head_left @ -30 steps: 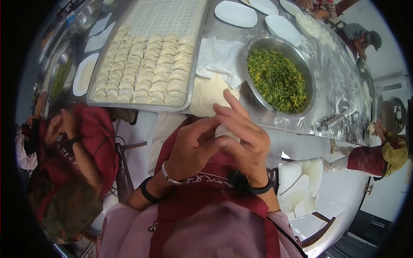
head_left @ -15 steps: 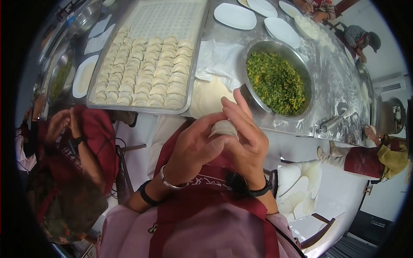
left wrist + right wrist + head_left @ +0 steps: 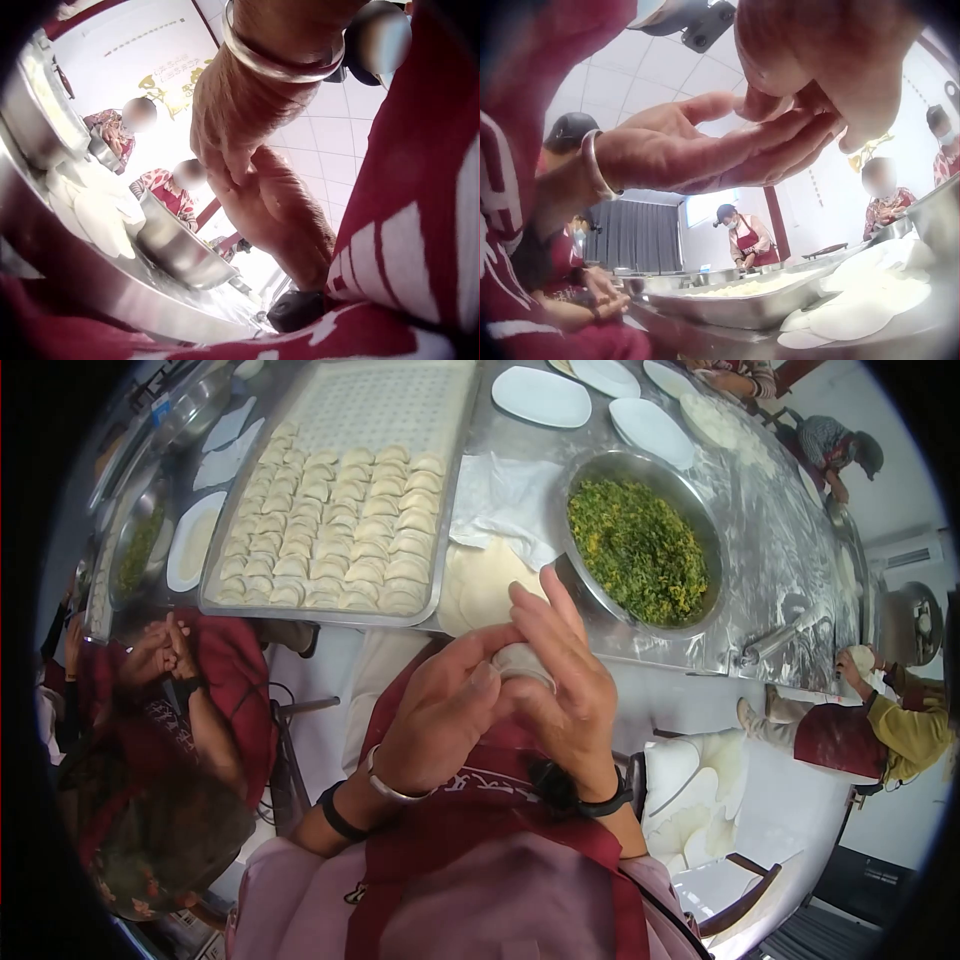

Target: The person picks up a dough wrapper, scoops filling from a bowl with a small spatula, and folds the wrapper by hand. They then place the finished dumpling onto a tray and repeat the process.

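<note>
1. Head view: the dumpling (image 3: pixel 522 660) sits between both hands, held in the air above the person's red apron (image 3: pixel 480 830), just near of the steel table's edge (image 3: pixel 690 660).
2. Open room is small on the far side: the stack of round wrappers (image 3: pixel 480 585) lies just beyond the fingertips at the table edge, with the tray (image 3: pixel 452 510) of finished dumplings to its left and the bowl of green filling (image 3: pixel 640 545) to its right.
3. To the left, another person in red (image 3: pixel 190 690) sits near; to the right a white chair (image 3: pixel 700 790) stands close.
4. Most of the dumpling is hidden; only a pale strip of dough shows between the thumbs.
5. Left wrist view shows both hands from below, and the dumpling cannot be made out there.
6. Right wrist view is blurred close up, and the dumpling is hard to tell from the fingers.
7. The left hand (image 3: pixel 450 705) curls its fingers and thumb around the dumpling's left side, with a bangle (image 3: pixel 385 785) on the wrist.
8. The right hand (image 3: pixel 565 680) pinches the dumpling from the right, its upper fingers stretched toward the wrappers, with a black band (image 3: pixel 605 803) on the wrist.
</note>
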Motion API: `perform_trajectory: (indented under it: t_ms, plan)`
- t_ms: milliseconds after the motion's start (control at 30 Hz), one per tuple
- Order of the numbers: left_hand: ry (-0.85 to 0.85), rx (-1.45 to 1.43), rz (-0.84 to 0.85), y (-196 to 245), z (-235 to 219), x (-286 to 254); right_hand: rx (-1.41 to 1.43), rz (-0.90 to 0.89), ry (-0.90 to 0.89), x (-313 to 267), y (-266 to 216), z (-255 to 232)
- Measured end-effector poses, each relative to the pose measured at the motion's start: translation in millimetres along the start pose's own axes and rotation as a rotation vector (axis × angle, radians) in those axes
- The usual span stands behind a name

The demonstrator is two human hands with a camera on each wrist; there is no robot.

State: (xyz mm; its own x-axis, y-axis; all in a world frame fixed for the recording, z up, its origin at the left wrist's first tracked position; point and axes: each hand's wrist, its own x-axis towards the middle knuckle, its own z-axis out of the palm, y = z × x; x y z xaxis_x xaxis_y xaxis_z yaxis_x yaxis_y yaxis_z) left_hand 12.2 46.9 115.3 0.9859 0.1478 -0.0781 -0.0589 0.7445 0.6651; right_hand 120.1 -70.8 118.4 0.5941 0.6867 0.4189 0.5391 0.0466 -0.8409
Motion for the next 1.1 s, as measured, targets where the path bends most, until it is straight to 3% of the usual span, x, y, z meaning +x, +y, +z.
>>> perform_trajectory:
  t_ms: [133,233,333,633,733,933,1100]
  plan:
    - [0.002,-0.074,0.005,1.1,10.8,1.5,-0.254,-0.178,-0.119,-0.7,13.7,-8.5]
    - [0.008,-0.159,-0.043,-3.3,3.4,3.6,-0.244,-0.147,-0.078,3.8,10.3,-4.4]
    - [-0.029,-0.296,-0.054,-5.2,-3.4,5.6,-0.115,-0.073,0.075,2.5,5.9,2.9]
    - [0.0,-0.395,0.001,-10.9,3.0,9.9,-0.431,-0.192,-0.021,0.5,21.7,-5.7]
    - [-0.062,-0.423,-0.006,-8.7,-2.1,12.8,-0.209,-0.073,0.086,1.6,13.9,0.8]
    - [-0.023,-0.356,0.023,-14.6,-0.6,17.4,-0.414,-0.17,-0.02,2.2,28.2,-6.9]
    - [-0.027,-0.146,0.041,-10.1,-2.0,21.4,-0.102,0.01,0.058,1.3,16.7,-6.6]
